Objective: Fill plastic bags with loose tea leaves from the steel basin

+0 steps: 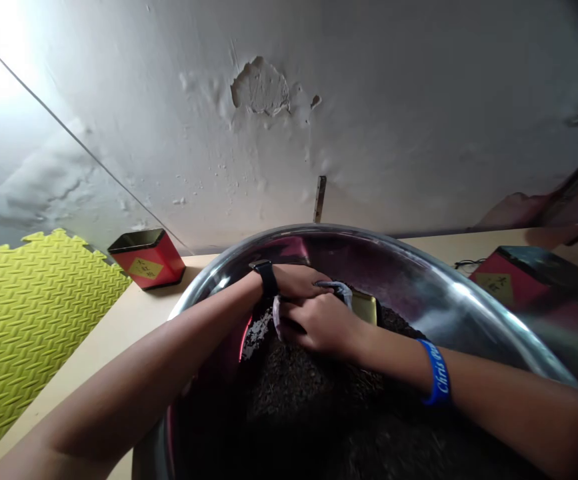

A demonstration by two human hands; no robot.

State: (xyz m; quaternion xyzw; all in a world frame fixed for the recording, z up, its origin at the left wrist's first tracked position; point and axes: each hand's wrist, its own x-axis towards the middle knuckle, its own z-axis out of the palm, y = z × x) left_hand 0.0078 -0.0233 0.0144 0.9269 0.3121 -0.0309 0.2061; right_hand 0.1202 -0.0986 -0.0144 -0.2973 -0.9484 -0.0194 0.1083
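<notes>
Both hands are inside a large shiny metal basin (pixel 313 230), close together above dark loose leaves (pixel 293 387) that look like dry tea. My left hand (pixel 299 280), with a black watch at its wrist, is closed on the far side of a thin pale bag (pixel 341 290). Nearer to me, my right hand (pixel 326 323) has its fingers curled into the bag's edge; a blue band is on that arm. The bag's contents are hidden by the hands. Just right of them, a gold-coloured flat piece (pixel 366 309) rests among the leaves.
A red box (pixel 151 260) with a yellow diamond label stands on the pale table (pixel 201 263), left of the basin. Another such box (pixel 519 280) is at the right. A yellow foam mat (pixel 43 320) lies far left. The peeling wall (pixel 369 133) rises behind.
</notes>
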